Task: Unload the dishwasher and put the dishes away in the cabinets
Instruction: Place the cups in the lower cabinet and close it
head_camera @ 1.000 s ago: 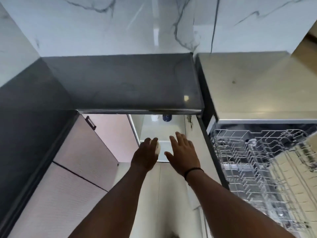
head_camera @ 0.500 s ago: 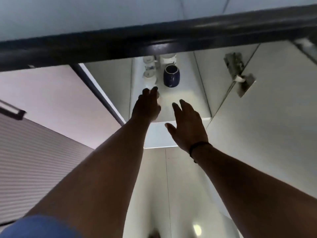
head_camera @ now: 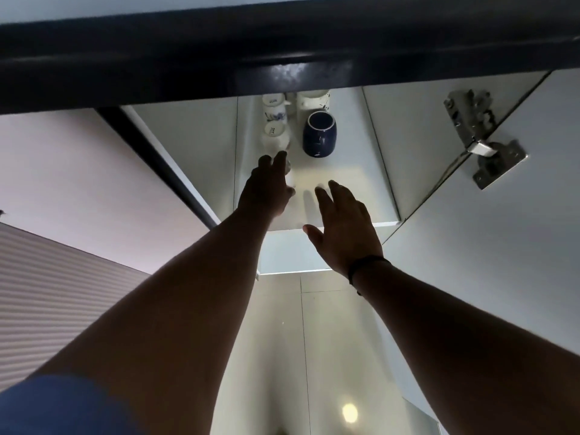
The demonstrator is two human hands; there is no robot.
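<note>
Inside the open cabinet point(head_camera: 417, 146), I see both hands on its shelf point(head_camera: 351, 180).
My left hand point(head_camera: 266, 193) grips a white cup point(head_camera: 288, 166) beside the blue mug point(head_camera: 319, 134); my right hand point(head_camera: 345, 227) spreads flat, holding nothing.

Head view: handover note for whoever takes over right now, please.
Left hand: reaching onto the cabinet shelf, apparently holding a small pale cup that it mostly hides.
Right hand: open, fingers spread, over the shelf's front edge, holding nothing.
On the shelf: white cups at the back left, dark blue cup beside them.
Done: some cups shelved.
Left: set this cup down, release. Dishwasher is out of view.
</note>
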